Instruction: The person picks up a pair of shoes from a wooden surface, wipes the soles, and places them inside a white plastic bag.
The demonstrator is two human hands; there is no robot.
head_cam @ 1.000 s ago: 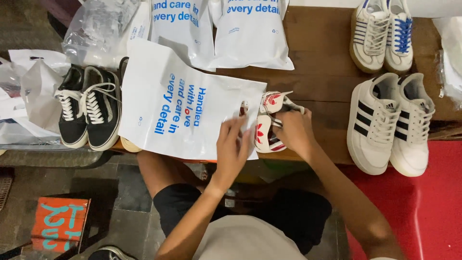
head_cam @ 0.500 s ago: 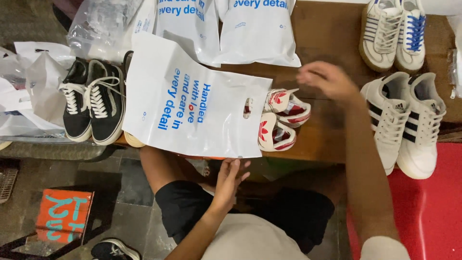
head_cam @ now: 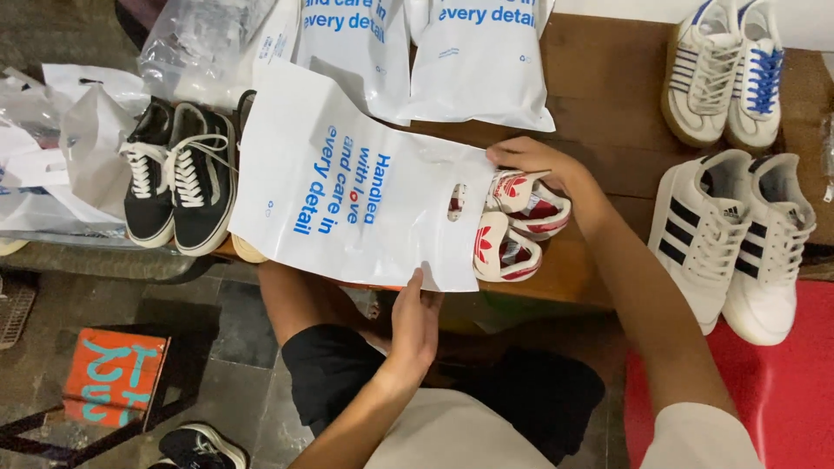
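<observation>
While the left hand (head_cam: 415,326) pinches the near edge of the flat white plastic carrier bag with blue lettering (head_cam: 356,195), thumb on top and fingers under it, the right hand (head_cam: 539,165) curls loosely over the far rim of the bag's mouth, touching the pair of red-and-white low sneakers (head_cam: 512,230). These shoes lie side by side, heels sticking out of the mouth toward the right hand, toes hidden inside; their long axis runs with the bag's, away to the left hand's side. Everything rests on a brown wooden table (head_cam: 608,87). Beyond the right hand stand white sneakers with black stripes (head_cam: 734,239); past the bag's closed end sit black lace-up sneakers (head_cam: 178,178). Below the table lies grey stone flooring (head_cam: 234,347).
</observation>
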